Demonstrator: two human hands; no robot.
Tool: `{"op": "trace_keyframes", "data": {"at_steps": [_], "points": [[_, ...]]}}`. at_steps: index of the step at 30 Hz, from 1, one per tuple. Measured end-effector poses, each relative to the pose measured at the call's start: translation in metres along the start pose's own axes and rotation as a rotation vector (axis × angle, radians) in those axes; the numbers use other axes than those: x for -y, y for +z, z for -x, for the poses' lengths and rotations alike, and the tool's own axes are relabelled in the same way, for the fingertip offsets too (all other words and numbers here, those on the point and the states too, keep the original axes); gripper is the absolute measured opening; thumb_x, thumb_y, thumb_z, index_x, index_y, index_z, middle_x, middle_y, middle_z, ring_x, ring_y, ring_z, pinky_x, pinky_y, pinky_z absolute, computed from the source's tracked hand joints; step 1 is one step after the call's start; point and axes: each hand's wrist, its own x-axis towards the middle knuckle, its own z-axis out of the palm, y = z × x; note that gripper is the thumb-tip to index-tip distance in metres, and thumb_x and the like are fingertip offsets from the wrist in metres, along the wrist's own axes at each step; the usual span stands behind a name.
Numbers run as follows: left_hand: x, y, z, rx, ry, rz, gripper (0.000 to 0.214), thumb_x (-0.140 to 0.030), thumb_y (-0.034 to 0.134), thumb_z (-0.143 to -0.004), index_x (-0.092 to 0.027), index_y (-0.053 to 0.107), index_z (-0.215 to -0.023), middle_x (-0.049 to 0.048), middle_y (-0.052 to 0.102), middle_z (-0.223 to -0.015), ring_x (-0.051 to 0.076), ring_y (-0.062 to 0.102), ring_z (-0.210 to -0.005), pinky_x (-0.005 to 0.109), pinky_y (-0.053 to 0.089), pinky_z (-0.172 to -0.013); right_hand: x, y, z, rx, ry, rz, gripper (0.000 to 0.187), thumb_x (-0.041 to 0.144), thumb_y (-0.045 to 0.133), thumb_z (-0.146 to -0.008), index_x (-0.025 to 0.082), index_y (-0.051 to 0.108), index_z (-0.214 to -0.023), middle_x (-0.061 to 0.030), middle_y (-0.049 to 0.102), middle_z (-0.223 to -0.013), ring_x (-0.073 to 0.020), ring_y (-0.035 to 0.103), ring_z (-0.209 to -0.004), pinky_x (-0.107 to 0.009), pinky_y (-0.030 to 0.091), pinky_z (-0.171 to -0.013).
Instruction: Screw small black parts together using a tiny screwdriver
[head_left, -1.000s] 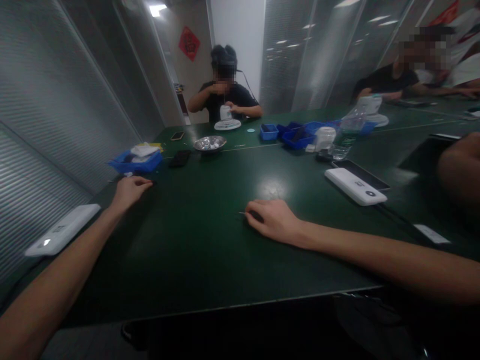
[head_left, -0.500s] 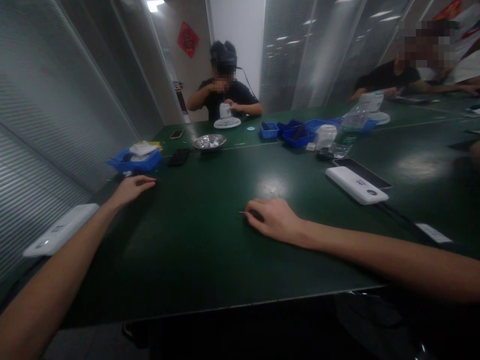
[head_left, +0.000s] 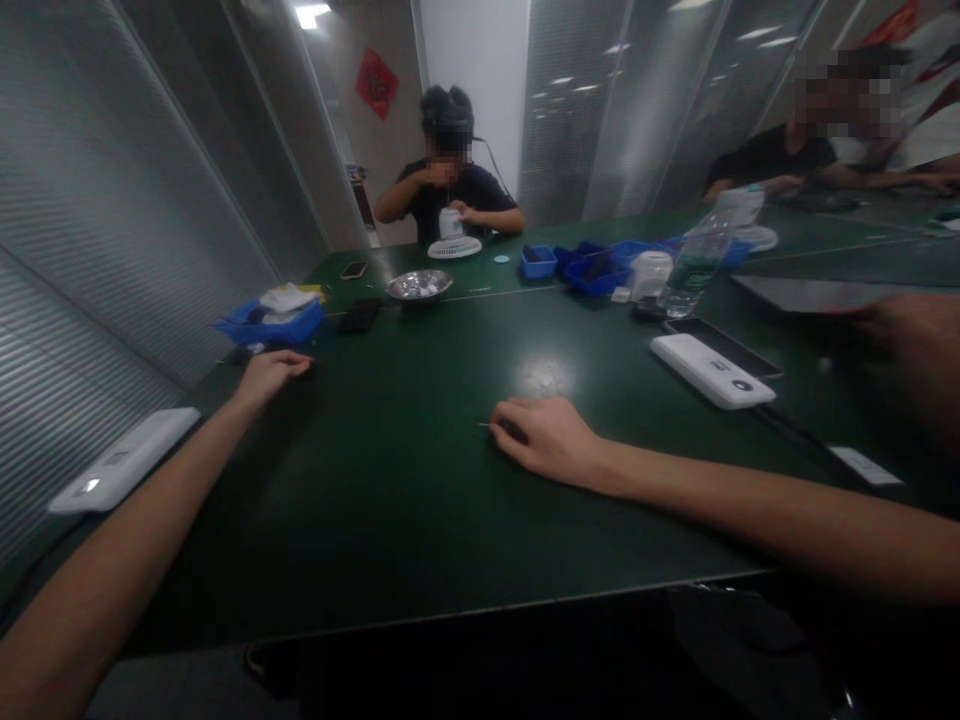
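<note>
My left hand [head_left: 268, 375] lies on the dark green table [head_left: 390, 500] at the far left, fingers curled and pressed together over a small dark thing I cannot make out, just in front of a blue tray [head_left: 271, 322] with white cloth in it. My right hand [head_left: 546, 438] rests near the table's middle, fingers closed round a thin dark tool [head_left: 501, 428] whose fine tip points left.
A white power bank [head_left: 711, 371] lies right of centre beside a dark phone, another white device [head_left: 124, 470] at the left edge. Further back stand a metal bowl [head_left: 419, 286], blue bins [head_left: 592, 268], a bottle [head_left: 694, 262]. A person sits opposite; a blurred arm [head_left: 915, 350] enters at right.
My left hand has crept slightly forward on the table. My right hand stays still. The blurred arm at the right edge went out of view and came back.
</note>
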Motion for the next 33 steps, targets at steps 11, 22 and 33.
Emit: {"op": "trace_keyframes", "data": {"at_steps": [11, 22, 33], "points": [[-0.106, 0.057, 0.072, 0.479, 0.177, 0.238, 0.050, -0.046, 0.076, -0.081, -0.023, 0.068, -0.124, 0.0078, 0.072, -0.122, 0.025, 0.067, -0.114, 0.039, 0.051, -0.099, 0.002, -0.004, -0.002, 0.021, -0.018, -0.046, 0.023, 0.032, 0.050, -0.100, 0.017, 0.068, -0.104, -0.0043, 0.070, -0.091, -0.0121, 0.056, -0.066, -0.025, 0.035, -0.060], [-0.171, 0.106, 0.158, 0.832, 0.628, 0.231, 0.046, -0.032, 0.064, -0.096, -0.024, 0.056, -0.141, 0.0082, 0.073, -0.118, 0.020, 0.068, -0.104, 0.032, 0.048, -0.085, 0.004, -0.004, 0.003, -0.004, -0.197, -0.078, 0.022, 0.030, 0.050, -0.100, 0.017, 0.067, -0.103, -0.0033, 0.068, -0.089, -0.0108, 0.054, -0.065, -0.025, 0.032, -0.059], [-0.170, 0.112, 0.164, 0.741, 0.760, 0.182, 0.049, -0.025, 0.067, -0.092, -0.026, 0.057, -0.141, 0.0067, 0.071, -0.112, 0.019, 0.066, -0.097, 0.032, 0.050, -0.085, 0.002, 0.002, 0.002, 0.017, -0.257, -0.043, 0.024, 0.032, 0.047, -0.102, 0.017, 0.066, -0.105, -0.0045, 0.067, -0.090, -0.0111, 0.053, -0.064, -0.026, 0.032, -0.058]]}}
